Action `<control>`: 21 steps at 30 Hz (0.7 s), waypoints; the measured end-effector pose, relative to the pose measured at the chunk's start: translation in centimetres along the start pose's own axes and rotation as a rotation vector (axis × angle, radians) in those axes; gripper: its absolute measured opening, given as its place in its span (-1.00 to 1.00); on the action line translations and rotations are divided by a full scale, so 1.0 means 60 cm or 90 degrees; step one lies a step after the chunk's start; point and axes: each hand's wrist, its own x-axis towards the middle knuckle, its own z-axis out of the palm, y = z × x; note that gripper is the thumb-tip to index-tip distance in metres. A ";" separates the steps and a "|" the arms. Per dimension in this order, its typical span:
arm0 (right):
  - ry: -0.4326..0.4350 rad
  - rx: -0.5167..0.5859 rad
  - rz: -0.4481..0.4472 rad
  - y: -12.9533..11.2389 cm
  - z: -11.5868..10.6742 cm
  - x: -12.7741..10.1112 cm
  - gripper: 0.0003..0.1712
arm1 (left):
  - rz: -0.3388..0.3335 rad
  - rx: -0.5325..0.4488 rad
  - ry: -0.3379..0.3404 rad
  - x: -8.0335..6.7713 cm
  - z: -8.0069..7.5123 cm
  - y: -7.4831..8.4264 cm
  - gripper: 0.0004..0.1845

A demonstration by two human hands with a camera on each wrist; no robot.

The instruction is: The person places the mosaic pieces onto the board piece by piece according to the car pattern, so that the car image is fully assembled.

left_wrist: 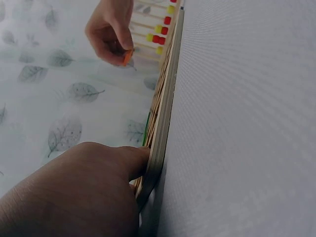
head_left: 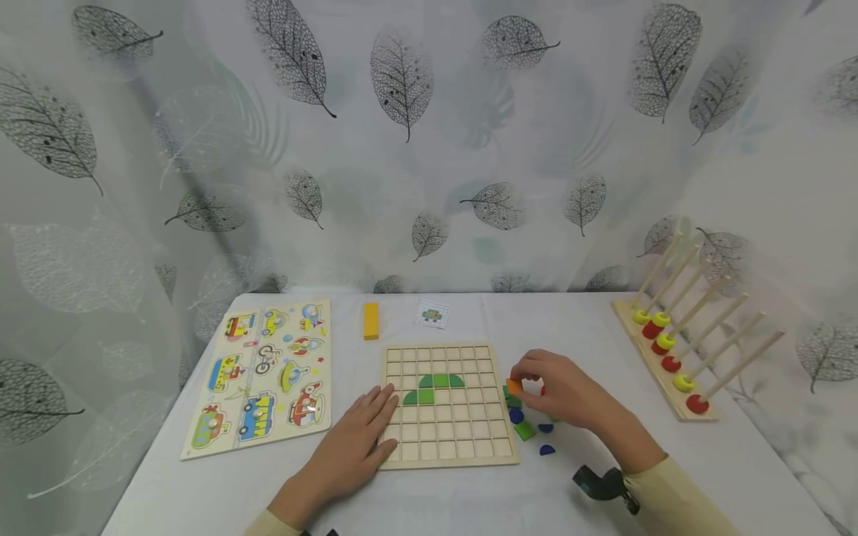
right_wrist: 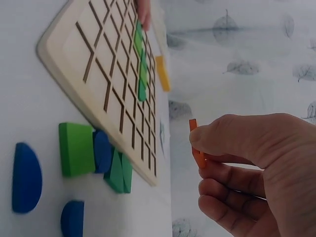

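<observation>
- The right hand (head_left: pixel 563 391) hangs just above the table (head_left: pixel 469 499) beside the right edge of the square wooden grid board (head_left: pixel 444 403), forearm coming in from the lower right, fingers curled.
- Its thumb and fingers pinch a small flat orange wooden piece (head_left: pixel 514 385), held clear of the table; the right wrist view shows the piece (right_wrist: pixel 197 148) standing on edge between the fingertips (right_wrist: pixel 207 140).
- Below that hand, loose green and blue wooden shapes (head_left: pixel 526 427) lie against the board's right side.
- The left hand (head_left: pixel 358 439) rests flat on the board's lower left corner, fingers straight and together, holding nothing.
- Green pieces (head_left: pixel 432 388) fill a few cells near the board's middle, just beyond the left fingertips.
</observation>
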 end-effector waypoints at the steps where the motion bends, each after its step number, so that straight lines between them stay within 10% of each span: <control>1: 0.004 -0.001 -0.008 -0.002 0.001 0.003 -0.80 | -0.001 0.000 -0.001 0.000 0.000 0.000 -0.26; 21: 0.008 0.000 -0.051 -0.047 0.029 0.059 -0.77 | 0.010 0.006 0.013 0.000 0.000 -0.001 -0.26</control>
